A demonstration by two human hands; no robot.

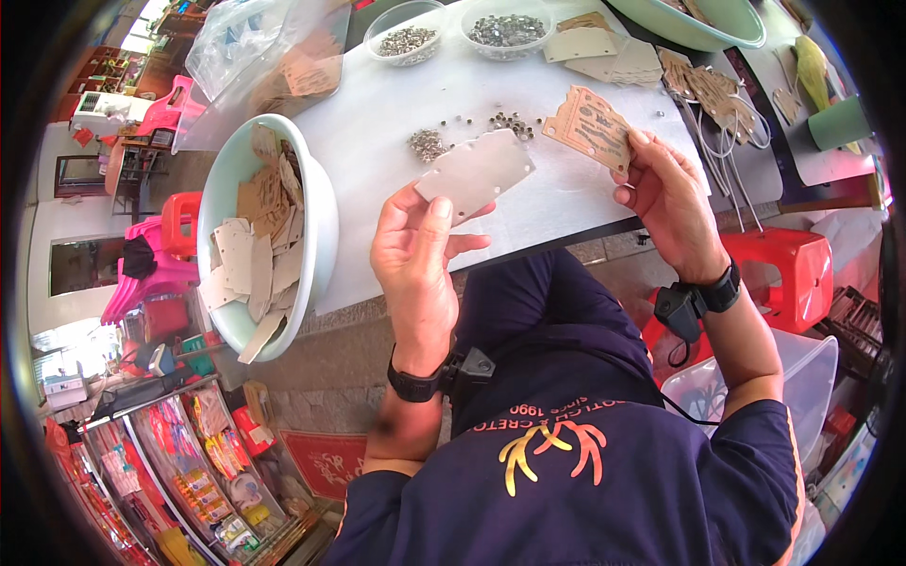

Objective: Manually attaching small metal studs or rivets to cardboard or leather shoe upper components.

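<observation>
My left hand (415,250) pinches a plain grey-white card (486,174) with small holes near its edges, thumb on top. In my right hand (672,198) is a brown printed card (587,130) with a jagged edge and holes, gripped at its lower right corner. Both cards are held above the near part of the white table (363,132), apart from each other. Just beyond the grey card lie a small heap of silver metal pieces (427,144) and several loose dark metal bits (511,123).
A pale green basin (321,203) full of cards stands at the left. Two clear tubs of metal pieces, a left tub (372,30) and a right tub (464,36), sit at the back beside stacked cards (618,64). Strung brown cards (708,90) lie at right, above a red stool (793,274).
</observation>
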